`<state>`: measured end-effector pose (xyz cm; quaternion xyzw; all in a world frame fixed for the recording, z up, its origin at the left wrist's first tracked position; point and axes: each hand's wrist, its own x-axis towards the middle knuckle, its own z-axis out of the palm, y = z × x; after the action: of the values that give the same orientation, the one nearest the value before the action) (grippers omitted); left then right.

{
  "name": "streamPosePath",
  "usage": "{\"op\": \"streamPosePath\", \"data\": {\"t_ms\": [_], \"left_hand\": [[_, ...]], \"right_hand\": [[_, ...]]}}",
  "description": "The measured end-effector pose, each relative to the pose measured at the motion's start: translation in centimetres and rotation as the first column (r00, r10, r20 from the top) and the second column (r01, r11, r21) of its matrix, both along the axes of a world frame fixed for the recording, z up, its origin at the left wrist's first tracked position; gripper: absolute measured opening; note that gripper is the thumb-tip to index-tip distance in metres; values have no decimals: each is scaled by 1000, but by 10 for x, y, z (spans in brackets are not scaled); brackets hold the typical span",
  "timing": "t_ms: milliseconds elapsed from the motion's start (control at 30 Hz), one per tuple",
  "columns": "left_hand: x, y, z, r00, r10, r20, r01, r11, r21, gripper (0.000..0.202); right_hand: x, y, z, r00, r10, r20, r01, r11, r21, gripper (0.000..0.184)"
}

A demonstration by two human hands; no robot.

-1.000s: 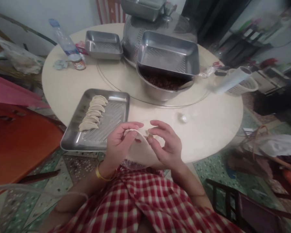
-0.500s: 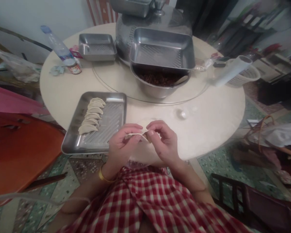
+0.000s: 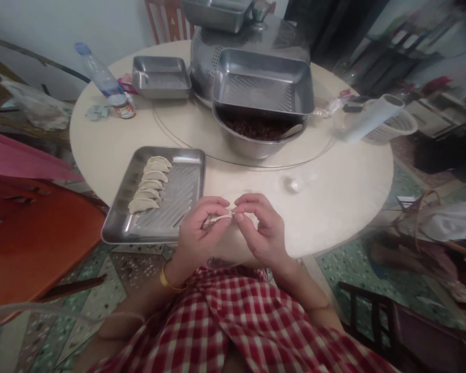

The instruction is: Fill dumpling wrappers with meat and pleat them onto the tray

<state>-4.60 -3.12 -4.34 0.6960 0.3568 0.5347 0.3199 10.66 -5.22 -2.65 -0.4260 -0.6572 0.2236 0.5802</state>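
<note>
Between my fingertips, above the table's near edge, is a pale dumpling (image 3: pixel 220 218), mostly hidden by the fingers. My left hand (image 3: pixel 202 228) pinches it from the left, with thumb and forefinger on its edge. From the other side my right hand (image 3: pixel 262 228) pinches the same edge, thumb and fingers almost meeting the left ones. To the left, a shallow metal tray (image 3: pixel 186 178) holds a column of several folded dumplings (image 3: pixel 150 184). Beyond my hands stands a metal bowl (image 3: pixel 252 147) of dark filling (image 3: pixel 256 128), with a spoon or paddle handle (image 3: pixel 291 131) in it.
A deep metal pan (image 3: pixel 262 93) rests over the bowl's back. Behind are a smaller pan (image 3: pixel 162 77) and a perforated metal colander (image 3: pixel 204 62). A bottle (image 3: pixel 101 75) and jar (image 3: pixel 123 108) stand back left. A small white lump (image 3: pixel 293 185) lies right; a plastic basket (image 3: pixel 396 127) stands farther right.
My fingertips have come closer together along the dumpling's edge, and less of the dough shows by the right hand. The view has shifted slightly.
</note>
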Motion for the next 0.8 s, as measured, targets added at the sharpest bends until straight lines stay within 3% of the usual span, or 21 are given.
{"op": "streamPosePath", "data": {"t_ms": [333, 567, 700, 800], "left_hand": [[-2, -1, 5, 994, 75, -84, -67, 993, 93, 15], [-1, -1, 9, 992, 121, -33, -120, 993, 9, 11], [-1, 0, 2, 996, 75, 43, -68, 986, -155, 10], [-1, 1, -7, 993, 27, 117, 15, 937, -348, 15]], "right_hand": [[-2, -6, -1, 994, -38, 101, 24, 991, 129, 21], [5, -8, -9, 980, -182, 86, 160, 963, 217, 26], [8, -7, -15, 985, -157, 67, 145, 977, 155, 18], [9, -7, -18, 990, -128, 55, 122, 988, 95, 14]]}}
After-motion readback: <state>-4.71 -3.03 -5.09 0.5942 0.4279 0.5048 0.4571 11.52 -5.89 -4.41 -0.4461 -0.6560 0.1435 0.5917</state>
